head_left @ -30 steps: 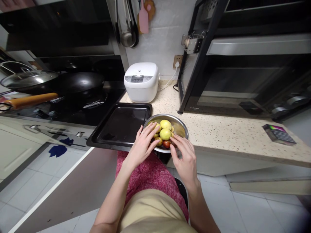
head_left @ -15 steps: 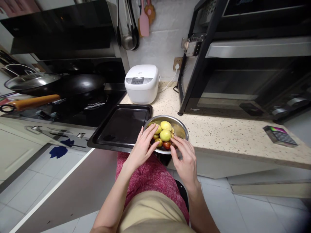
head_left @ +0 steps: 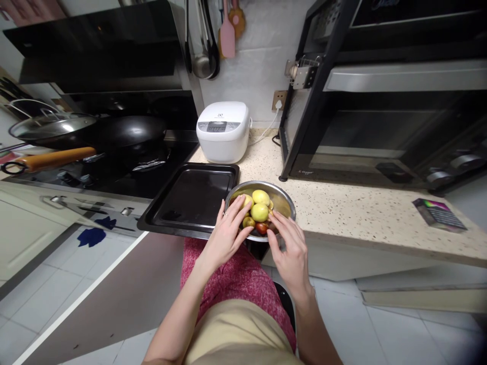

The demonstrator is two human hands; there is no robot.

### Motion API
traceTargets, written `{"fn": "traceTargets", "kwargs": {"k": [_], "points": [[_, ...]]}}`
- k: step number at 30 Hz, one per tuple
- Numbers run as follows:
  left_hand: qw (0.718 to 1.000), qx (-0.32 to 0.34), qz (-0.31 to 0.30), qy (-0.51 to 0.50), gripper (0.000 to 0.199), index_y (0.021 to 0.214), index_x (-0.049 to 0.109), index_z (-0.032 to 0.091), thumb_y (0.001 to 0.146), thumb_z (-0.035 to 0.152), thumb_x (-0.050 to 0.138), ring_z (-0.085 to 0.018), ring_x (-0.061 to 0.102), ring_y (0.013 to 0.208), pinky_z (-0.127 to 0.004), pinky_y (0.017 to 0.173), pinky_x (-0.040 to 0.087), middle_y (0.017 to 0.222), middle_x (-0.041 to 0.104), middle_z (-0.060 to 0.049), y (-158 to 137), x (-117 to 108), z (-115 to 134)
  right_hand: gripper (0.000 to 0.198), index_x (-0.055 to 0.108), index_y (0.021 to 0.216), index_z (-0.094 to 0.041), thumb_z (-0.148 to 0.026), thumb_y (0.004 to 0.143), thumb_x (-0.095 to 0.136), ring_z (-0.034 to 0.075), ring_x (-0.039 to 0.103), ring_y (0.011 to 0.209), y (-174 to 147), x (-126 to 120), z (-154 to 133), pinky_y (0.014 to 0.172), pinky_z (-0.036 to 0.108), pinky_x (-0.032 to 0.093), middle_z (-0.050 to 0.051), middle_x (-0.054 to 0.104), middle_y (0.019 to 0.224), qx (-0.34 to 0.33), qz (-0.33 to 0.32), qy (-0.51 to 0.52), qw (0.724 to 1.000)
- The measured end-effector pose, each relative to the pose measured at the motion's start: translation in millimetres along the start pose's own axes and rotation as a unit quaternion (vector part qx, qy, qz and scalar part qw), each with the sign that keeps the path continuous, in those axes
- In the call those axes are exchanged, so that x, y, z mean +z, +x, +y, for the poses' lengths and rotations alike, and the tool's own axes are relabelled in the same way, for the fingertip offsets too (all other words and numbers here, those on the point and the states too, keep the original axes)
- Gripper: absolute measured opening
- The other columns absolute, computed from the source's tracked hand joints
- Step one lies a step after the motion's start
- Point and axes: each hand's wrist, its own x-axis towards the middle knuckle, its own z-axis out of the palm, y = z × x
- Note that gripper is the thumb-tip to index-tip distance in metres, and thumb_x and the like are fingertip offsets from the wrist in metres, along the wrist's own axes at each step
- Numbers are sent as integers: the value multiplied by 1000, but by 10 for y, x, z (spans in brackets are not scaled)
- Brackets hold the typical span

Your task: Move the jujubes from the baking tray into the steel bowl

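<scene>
A round metal bowl (head_left: 283, 195) stands at the counter's front edge. Several smooth yellow-green fruits (head_left: 259, 213) lie in it, along with a reddish-brown one (head_left: 262, 227); I cannot tell their kind. My left hand (head_left: 228, 229) reaches over the bowl's left rim, fingers stretched out and touching the fruits on that side, partly hiding them. On the opposite side, my right hand (head_left: 288, 243) has its fingertips at the right edge of the pile, thumb spread apart. Neither hand is closed around a fruit.
Left of the bowl lies a black baking tray (head_left: 190, 195), overhanging the counter edge. Behind it stands a white rice cooker (head_left: 223, 133). A wok (head_left: 129, 133) sits on the stove, a large oven (head_left: 384, 132) to the right, and a small dark box (head_left: 439, 214) near the counter's right end.
My left fingers have shifted slightly over the fruits. The right hand has hardly moved, and the bowl stays where it was.
</scene>
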Motion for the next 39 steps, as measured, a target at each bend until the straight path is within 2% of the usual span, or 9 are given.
{"fn": "traceTargets", "kwargs": {"k": [22, 28, 34, 39], "points": [[999, -19, 1, -34, 64, 167, 16, 31, 109, 44, 40, -25, 22, 162, -58, 132, 10, 173, 25, -11, -33, -40, -11, 35, 66, 136, -23, -27, 102, 60, 24, 67, 125, -26, -20, 25, 115, 53, 49, 9, 72, 134, 8, -2, -5, 1000], [997, -30, 6, -72, 62, 166, 21, 31, 109, 45, 41, -26, 17, 163, -58, 132, 11, 172, 31, -9, -39, -58, -3, 34, 66, 135, -23, -25, 102, 61, 24, 68, 124, -29, -15, 19, 115, 53, 48, 9, 73, 132, 5, 2, -6, 1000], [995, -45, 2, -92, 60, 164, 25, 31, 108, 44, 43, -24, 29, 160, -55, 132, 14, 169, 36, -9, 24, -111, 11, 36, 64, 138, -24, -26, 102, 60, 25, 67, 125, 1, -19, 7, 113, 51, 49, 9, 72, 133, 0, 0, -12, 1000], [996, -35, 0, -79, 61, 164, 25, 31, 108, 45, 44, -24, 27, 160, -55, 133, 12, 170, 34, -9, 27, -89, 21, 51, 49, 154, -27, -30, 103, 56, 26, 55, 141, 105, -12, -15, 118, 53, 45, 9, 59, 152, -9, -80, -18, 997]]}}
